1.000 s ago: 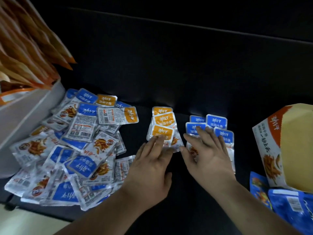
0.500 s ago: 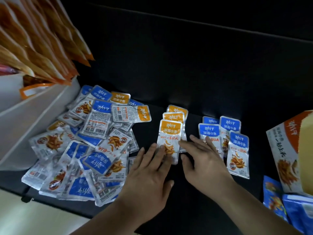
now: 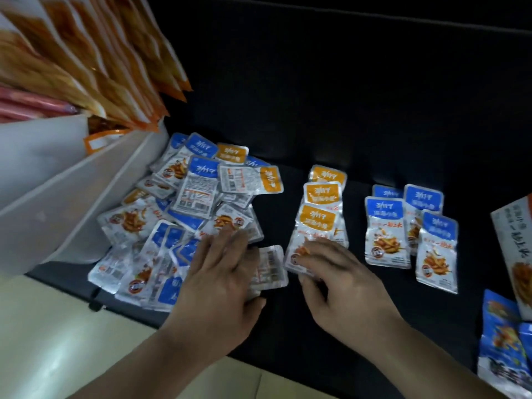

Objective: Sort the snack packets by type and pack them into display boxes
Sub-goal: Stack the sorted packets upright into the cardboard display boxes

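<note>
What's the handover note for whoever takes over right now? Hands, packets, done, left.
Left hand: open, fingers flat on the near edge of the mixed pile.
Right hand: touches the lower end of the front orange-top packet; whether it pinches cannot be told.
Sorted: three orange-top packets overlapped in a stack, four blue-top packets grouped to its right, all on the dark surface.
Display box: at the right edge, inside out of view.
Left: sort the mixed pile, then box both types.
</note>
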`<action>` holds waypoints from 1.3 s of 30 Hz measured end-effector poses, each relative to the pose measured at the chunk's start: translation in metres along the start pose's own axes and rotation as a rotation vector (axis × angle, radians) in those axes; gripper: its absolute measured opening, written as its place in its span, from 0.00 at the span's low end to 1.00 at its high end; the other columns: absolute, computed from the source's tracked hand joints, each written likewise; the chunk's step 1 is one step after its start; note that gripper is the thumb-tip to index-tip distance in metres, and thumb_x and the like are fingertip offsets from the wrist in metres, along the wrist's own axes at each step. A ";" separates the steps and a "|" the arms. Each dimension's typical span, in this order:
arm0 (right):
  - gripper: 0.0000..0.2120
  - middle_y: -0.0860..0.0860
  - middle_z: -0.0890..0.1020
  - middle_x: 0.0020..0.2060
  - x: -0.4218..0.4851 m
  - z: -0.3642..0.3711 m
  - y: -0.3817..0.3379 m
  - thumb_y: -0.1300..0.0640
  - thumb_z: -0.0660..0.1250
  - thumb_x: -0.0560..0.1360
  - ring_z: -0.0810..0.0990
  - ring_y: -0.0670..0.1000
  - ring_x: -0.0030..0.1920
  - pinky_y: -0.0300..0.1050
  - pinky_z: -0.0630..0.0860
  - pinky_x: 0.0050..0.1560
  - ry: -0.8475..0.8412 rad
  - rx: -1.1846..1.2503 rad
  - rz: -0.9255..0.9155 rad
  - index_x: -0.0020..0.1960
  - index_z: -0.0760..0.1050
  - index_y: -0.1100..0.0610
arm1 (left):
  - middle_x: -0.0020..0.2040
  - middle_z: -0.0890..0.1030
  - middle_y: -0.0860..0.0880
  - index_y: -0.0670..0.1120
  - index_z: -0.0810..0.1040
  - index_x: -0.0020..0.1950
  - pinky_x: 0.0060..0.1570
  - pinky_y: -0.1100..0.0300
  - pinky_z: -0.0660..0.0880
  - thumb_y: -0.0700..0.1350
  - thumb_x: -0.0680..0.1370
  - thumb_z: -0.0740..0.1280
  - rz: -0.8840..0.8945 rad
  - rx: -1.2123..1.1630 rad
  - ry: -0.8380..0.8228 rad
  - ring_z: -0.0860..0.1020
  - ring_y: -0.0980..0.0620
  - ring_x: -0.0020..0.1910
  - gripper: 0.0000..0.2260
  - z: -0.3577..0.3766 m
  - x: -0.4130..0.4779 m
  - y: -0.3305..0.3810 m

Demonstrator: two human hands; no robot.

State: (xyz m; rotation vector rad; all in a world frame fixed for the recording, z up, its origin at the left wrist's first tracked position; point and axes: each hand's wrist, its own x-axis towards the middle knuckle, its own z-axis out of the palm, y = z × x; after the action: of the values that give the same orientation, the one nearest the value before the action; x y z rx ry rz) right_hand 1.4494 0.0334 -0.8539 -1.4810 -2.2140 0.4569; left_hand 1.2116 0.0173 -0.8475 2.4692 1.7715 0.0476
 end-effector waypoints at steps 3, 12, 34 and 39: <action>0.18 0.50 0.79 0.68 0.001 0.011 -0.003 0.47 0.71 0.76 0.73 0.55 0.74 0.57 0.74 0.70 -0.048 -0.155 -0.029 0.64 0.81 0.51 | 0.79 0.70 0.50 0.49 0.75 0.74 0.77 0.38 0.63 0.67 0.75 0.63 0.010 -0.015 -0.022 0.63 0.45 0.81 0.33 0.004 -0.005 -0.018; 0.27 0.48 0.68 0.78 0.018 0.012 0.020 0.44 0.67 0.79 0.57 0.49 0.82 0.57 0.58 0.80 -0.130 -0.194 0.076 0.75 0.73 0.52 | 0.74 0.76 0.50 0.47 0.81 0.69 0.77 0.38 0.62 0.55 0.81 0.62 0.077 0.052 0.141 0.66 0.46 0.80 0.21 0.011 -0.004 -0.029; 0.21 0.47 0.77 0.70 0.021 0.000 0.010 0.49 0.71 0.76 0.69 0.51 0.77 0.59 0.72 0.72 -0.138 -0.014 0.067 0.68 0.80 0.51 | 0.75 0.72 0.58 0.53 0.78 0.70 0.52 0.63 0.81 0.32 0.71 0.72 0.022 -0.340 -0.009 0.79 0.52 0.65 0.30 -0.033 0.004 -0.022; 0.19 0.40 0.74 0.71 0.012 -0.010 -0.008 0.49 0.70 0.76 0.68 0.43 0.76 0.49 0.75 0.68 -0.078 0.139 0.170 0.66 0.81 0.47 | 0.64 0.80 0.52 0.48 0.84 0.60 0.43 0.77 0.70 0.32 0.71 0.72 -0.063 -0.376 0.094 0.84 0.53 0.48 0.20 -0.049 0.015 -0.041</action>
State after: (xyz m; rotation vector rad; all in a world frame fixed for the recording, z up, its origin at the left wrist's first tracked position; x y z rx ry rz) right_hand 1.4443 0.0418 -0.8392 -1.6072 -2.0759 0.7200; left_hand 1.1739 0.0475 -0.8035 2.1737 1.6884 0.4552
